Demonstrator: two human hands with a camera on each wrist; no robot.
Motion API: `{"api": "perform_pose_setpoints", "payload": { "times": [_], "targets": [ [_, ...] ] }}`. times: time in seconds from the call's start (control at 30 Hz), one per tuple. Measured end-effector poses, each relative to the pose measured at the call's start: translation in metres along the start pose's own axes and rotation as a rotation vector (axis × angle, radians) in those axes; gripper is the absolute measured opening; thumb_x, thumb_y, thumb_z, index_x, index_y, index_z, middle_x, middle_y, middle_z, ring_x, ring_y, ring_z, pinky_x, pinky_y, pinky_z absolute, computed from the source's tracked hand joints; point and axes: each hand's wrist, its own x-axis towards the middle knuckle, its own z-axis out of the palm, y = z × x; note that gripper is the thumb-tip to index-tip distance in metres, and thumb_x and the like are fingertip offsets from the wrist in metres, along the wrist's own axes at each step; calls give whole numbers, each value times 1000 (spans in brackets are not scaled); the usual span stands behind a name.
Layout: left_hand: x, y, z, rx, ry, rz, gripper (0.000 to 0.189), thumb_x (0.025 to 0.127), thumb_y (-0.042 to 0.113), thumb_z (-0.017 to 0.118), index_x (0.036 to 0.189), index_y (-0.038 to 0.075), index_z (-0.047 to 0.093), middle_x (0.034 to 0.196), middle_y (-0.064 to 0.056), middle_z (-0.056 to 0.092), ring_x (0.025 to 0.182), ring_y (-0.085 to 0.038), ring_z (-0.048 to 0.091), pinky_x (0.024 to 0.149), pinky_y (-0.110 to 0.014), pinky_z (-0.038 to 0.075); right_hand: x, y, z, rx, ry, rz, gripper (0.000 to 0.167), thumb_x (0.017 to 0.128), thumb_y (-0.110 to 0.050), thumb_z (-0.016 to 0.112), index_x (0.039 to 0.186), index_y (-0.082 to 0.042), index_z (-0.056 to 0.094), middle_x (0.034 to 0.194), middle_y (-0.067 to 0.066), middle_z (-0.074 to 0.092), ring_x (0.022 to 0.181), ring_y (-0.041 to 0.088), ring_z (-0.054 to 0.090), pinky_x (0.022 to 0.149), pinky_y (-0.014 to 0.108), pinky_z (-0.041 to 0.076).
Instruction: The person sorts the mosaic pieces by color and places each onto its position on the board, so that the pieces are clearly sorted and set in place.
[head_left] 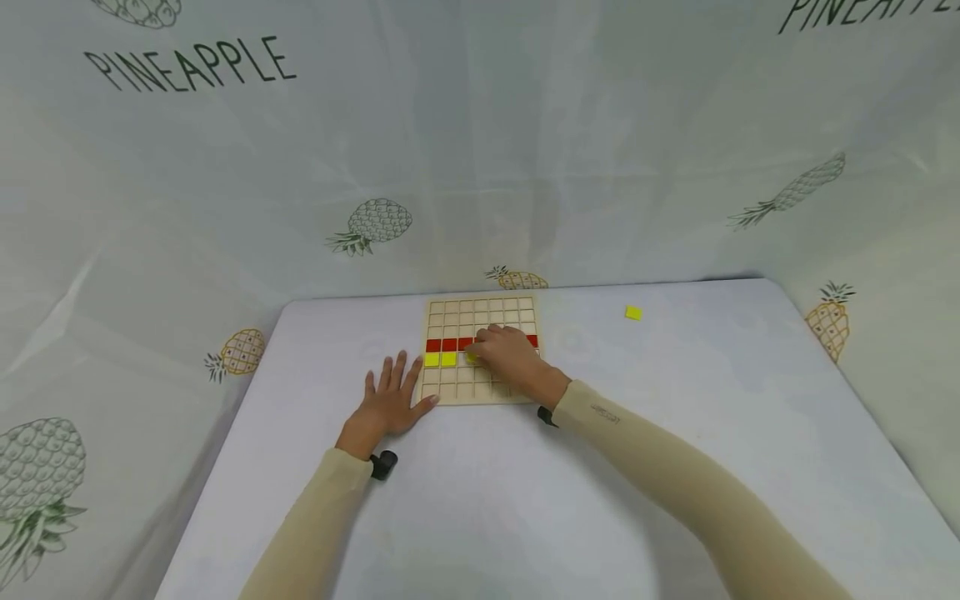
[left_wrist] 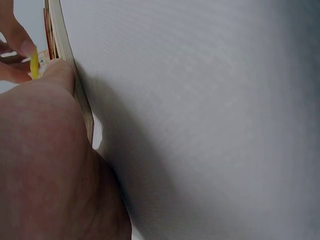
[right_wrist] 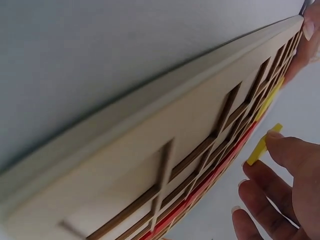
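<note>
A wooden grid board [head_left: 480, 392] lies flat near the table's far edge, its squares divided by thin ridges. One row holds red tiles [head_left: 449, 344]; in the row nearer me, two yellow tiles [head_left: 447, 359] fill the leftmost squares. My right hand [head_left: 512, 357] is over the board, and its thumb and finger pinch another yellow tile [right_wrist: 264, 145], tilted and just above the grid in the right wrist view. My left hand [head_left: 390, 404] rests flat with fingers spread beside the board's left edge, its thumb touching the near left corner. The right hand hides part of the red row.
A loose yellow tile [head_left: 633, 313] lies on the white table [head_left: 645, 383] to the right of the board. Behind the table hangs a pale curtain [head_left: 637, 150] printed with pineapples. A black wrist device [head_left: 383, 465] sits on the left wrist.
</note>
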Motion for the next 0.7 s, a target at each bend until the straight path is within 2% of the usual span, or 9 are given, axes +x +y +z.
{"api": "perform_pose_setpoints", "payload": {
  "times": [0.27,0.7],
  "targets": [
    [0,3,-3,-14,-17,-5,90,107,59,46,171,11,5,176,-23,-7,162,-48,-7,125,-70,-4,12,-7,4,-19,-70,36,24,99,-16,77,122,-17,80,114,4,76,106,23,67,101,41,57],
    [1,1,-1,1,-19,-14,91,106,58,47,171,11,5,176,-23,-8,161,-47,-8,125,-70,-5,20,-10,11,-51,-54,44,19,97,-15,79,116,-14,81,113,5,75,104,25,69,100,42,58]
  ]
}}
